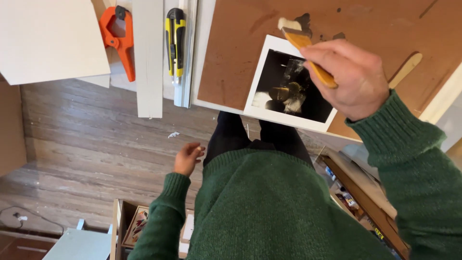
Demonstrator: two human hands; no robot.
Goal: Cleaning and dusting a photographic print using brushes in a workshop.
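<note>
On the worktop (231,62), a brown board fills the head view, and everything is best placed from the print (288,86), a dark picture with a white border lying at the board's near edge. The right hand (353,77) is closed around the wooden handle of a brush (301,41); the handle runs up and left out of the fist, over the print's upper right corner, and the pale bristles sit just past the print's top edge, over the board. A pale wet-looking streak shows on the print's dark middle. To coat it well, I judge the strokes should run long and even from the centre out over the white border, with light pressure so the print does not slide. Right of the print a flat wooden stick (406,67) lies on the board, partly behind the hand. Left of the print, well apart, lie a yellow-and-black knife (175,41), a grey strip (148,58) and an orange clamp (120,41). The left hand (188,158) hangs below the print, off the worktop and over the wooden floor (86,144), fingers loosely curled and holding nothing.
</note>
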